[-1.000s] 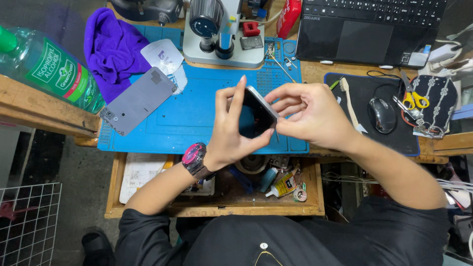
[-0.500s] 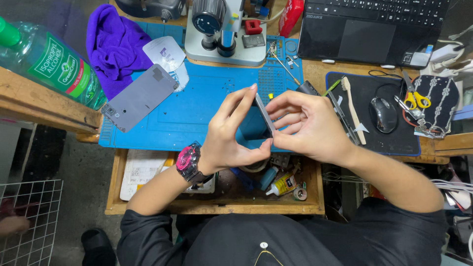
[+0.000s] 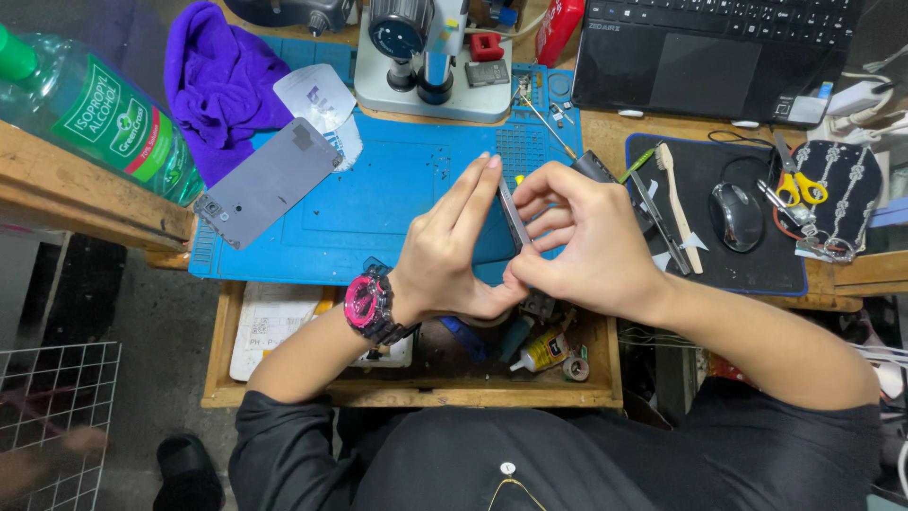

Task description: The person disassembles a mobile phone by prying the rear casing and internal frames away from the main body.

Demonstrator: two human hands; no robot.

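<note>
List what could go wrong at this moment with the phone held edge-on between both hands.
1. The phone is pinched edge-on between the left hand and the right hand, above the edge of the blue mat and an open drawer; a slip would probably drop it among the clutter there.
2. Pressing on its thin edge may flex or crack it.
3. The grey back cover lies loose near the mat's left edge, where an elbow might knock it off.

Wooden tabletop (image 3: 605, 132), worn and scuffed, partly covered by a blue work mat (image 3: 378, 203). Below its front edge, an open wooden drawer (image 3: 227, 378) pulled out. Left of that, a dark grey floor (image 3: 142, 360) and a white wire grid (image 3: 52, 416). Lit evenly from above.
</note>
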